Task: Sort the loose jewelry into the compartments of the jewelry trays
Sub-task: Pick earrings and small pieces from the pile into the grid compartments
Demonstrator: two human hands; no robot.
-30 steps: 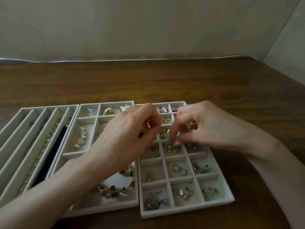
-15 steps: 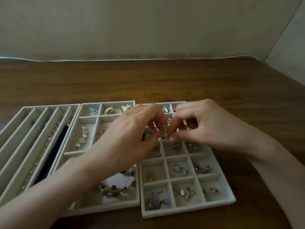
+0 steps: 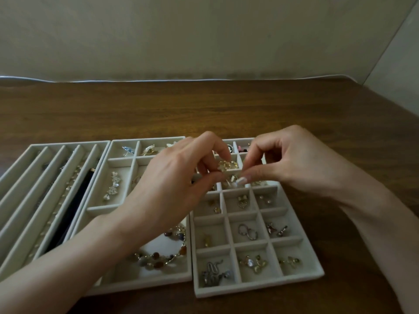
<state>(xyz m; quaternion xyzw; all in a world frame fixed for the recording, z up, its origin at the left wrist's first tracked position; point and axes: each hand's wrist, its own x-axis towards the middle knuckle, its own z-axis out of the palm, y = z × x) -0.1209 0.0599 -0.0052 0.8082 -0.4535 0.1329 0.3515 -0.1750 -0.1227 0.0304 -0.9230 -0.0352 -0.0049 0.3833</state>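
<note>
Gold piece: a small shiny gold piece [image 3: 227, 165] is up between the two hands, over the far end of the grid tray [image 3: 260, 288].
Way it lies: it is a little wider side to side than front to back. It sits just in front of the left fingertips and just to the left of the right fingertips.
Nearer hand: both hands are right at it, and the left hand [image 3: 172, 177] is the one on it.
Left grip: the first finger curls over the top and the thumb comes up from below, so the grip is clamped on the gold piece.
Right grip: on the right hand [image 3: 294, 164] the thumb and first finger are almost together, just beside the piece. I cannot tell if they pinch a bit of it or only touch it, because the piece is so tiny here.
Box below: the middle box in the second row from the far end is right under the piece (that box seems to be where it should go, I think).
Next move: it looks like a short, straight drop down, with no reach to the side.
Other trays: the middle tray [image 3: 145, 283] holds a bead bracelet [image 3: 158, 260], and the slotted tray [image 3: 13, 177] lies furthest left.
Worktop: all three trays sit side by side on the brown wooden worktop [image 3: 204, 109].
</note>
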